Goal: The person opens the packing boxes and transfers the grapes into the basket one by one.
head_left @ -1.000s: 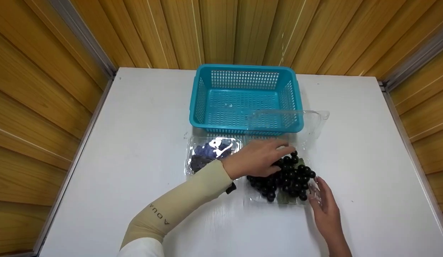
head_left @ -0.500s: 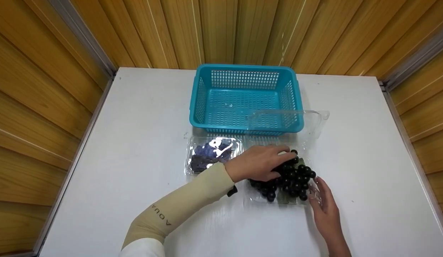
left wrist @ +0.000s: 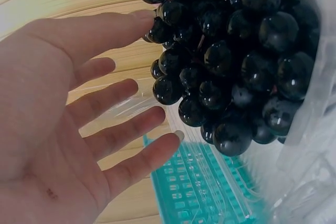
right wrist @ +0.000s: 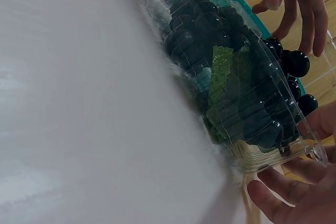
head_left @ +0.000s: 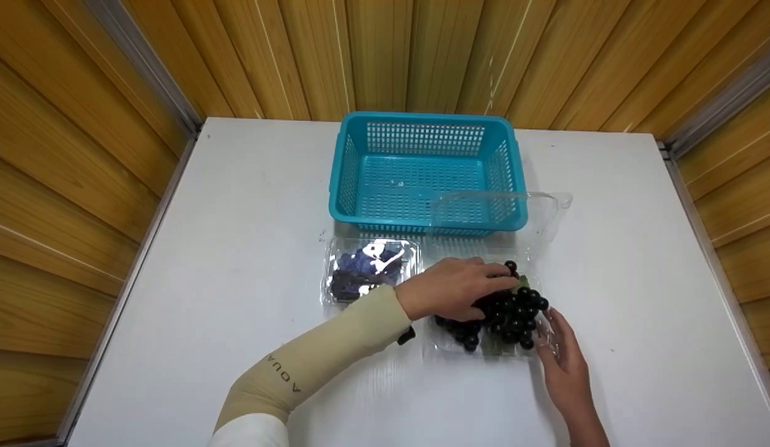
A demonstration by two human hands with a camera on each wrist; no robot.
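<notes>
A bunch of black grapes (head_left: 515, 313) lies in a clear plastic clamshell box (head_left: 447, 341), lid raised at the back. Green leaf (right wrist: 220, 77) shows through its wall. My left hand (head_left: 450, 288) is over the grapes' left side, hiding part of them. In the left wrist view its fingers are spread and its thumb tip touches a grape. My right hand (head_left: 568, 366) grips the box's right side near the front corner, fingers at the rim and outer wall.
A turquoise plastic basket (head_left: 422, 225) stands behind the boxes, overlapped by the raised clear lid (head_left: 546, 205). Left of the open box sits another clear box (head_left: 327, 279) with dark purple contents, partly behind my left sleeve (head_left: 335, 341). Wooden panels (head_left: 378, 62) border the white table (head_left: 248, 205).
My left hand has moved slightly toward the front over the grapes, uncovering more of the box on the left. The right hand stays at the open box's side.
</notes>
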